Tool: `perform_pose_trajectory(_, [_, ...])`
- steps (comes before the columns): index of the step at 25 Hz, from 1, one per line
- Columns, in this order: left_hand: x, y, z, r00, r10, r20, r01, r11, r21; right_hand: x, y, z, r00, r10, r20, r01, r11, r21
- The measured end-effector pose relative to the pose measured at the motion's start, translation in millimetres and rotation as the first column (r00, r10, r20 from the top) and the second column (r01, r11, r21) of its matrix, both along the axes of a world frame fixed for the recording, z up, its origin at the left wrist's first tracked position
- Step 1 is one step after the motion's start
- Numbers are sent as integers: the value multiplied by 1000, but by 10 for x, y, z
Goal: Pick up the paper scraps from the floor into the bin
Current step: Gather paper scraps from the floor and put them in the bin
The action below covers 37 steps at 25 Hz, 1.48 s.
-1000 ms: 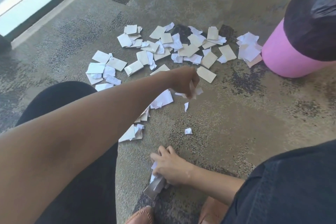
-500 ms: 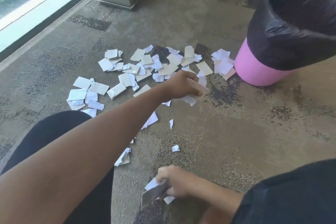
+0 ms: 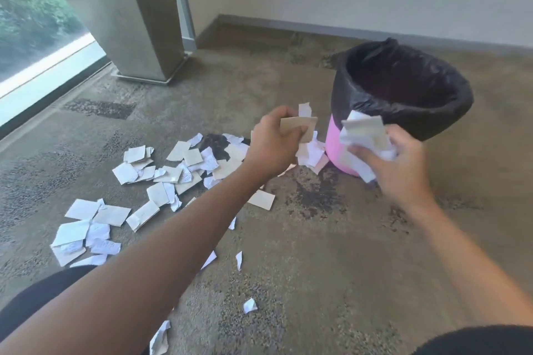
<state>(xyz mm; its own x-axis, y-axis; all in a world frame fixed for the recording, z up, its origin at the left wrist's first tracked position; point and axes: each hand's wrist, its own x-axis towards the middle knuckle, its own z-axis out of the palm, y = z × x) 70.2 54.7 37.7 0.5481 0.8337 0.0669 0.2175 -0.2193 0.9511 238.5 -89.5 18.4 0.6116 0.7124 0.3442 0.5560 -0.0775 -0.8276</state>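
Left hand [image 3: 271, 147] raised just beside the bin [image 3: 403, 101], fingers pinching a few tan and white scraps [image 3: 300, 125]. Right hand [image 3: 401, 164] also raised in front of the bin, clamped around a crumpled bundle of papers [image 3: 364, 135]. Bin pink, lined with a black bag [image 3: 360, 101], standing on the floor [image 3: 317, 253]. Left of the bin, many loose scraps on the carpet [image 3: 144, 190].
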Motion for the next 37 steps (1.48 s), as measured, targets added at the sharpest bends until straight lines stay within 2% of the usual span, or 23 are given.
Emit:
perform_pose_trajectory(3, [539, -41, 452, 992, -69, 103, 50, 983, 178, 796, 211, 408, 960, -275, 59, 261, 950, 174])
perform_pose_trajectory(5, [954, -72, 688, 988, -135, 82, 118, 976, 184, 1169, 338, 538, 936, -350, 37, 340, 925, 168])
perform_pose_trajectory(8, [1484, -85, 839, 984, -179, 6, 178, 981, 74, 1496, 452, 429, 915, -402, 18, 402, 915, -22])
perform_pose_trajectory(12, [1901, -37, 809, 955, -163, -247, 213, 958, 192, 1663, 506, 294, 878, -453, 157, 479, 843, -246])
perform_pose_trajectory(14, [2037, 10, 738, 954, -163, -250, 204, 968, 146, 1731, 558, 320, 873, -449, 189, 487, 811, -324])
perform_pose_trajectory(16, [2117, 44, 686, 959, -149, -243, 167, 984, 56, 1814, 599, 374, 863, -487, 134, 497, 773, -394])
perform_pose_trajectory(18, [2146, 119, 656, 953, -139, -270, 145, 989, 2, 1896, 634, 418, 854, -519, -29, 464, 787, -406])
perform_pose_trajectory(21, [2062, 260, 611, 972, -151, -181, 146, 988, -41, 1922, 648, 470, 812, -448, -374, 358, 889, -286])
perform_pose_trajectory(24, [1882, 360, 561, 983, -138, -118, 137, 990, -10, 1906, 600, 559, 796, -417, -438, 298, 901, -316])
perform_pose_trajectory(27, [1537, 454, 580, 979, -136, -155, 145, 988, 45, 1836, 585, 737, 863, -392, -320, 267, 890, -370])
perform_pose_trajectory(30, [964, 555, 558, 953, -191, -234, 216, 973, 84, 1568, 612, 1001, 954, -300, 7, 271, 852, -449])
perform_pose_trajectory(32, [476, 638, 447, 910, -237, -340, 273, 960, 61, 1220, 654, 1176, 959, -145, 241, 251, 832, -495])
perform_pose_trajectory(33, [196, 685, 353, 881, -245, -405, 287, 957, 44, 997, 686, 1234, 951, -45, 305, 206, 828, -522])
perform_pose_trajectory(35, [-385, 752, 103, 809, -242, -535, 309, 950, 37, 522, 722, 1235, 929, 187, 319, 53, 786, -616])
perform_pose_trajectory(37, [-973, 767, -199, 739, -252, -625, 321, 947, -4, 44, 730, 1062, 871, 417, 261, -93, 660, -745])
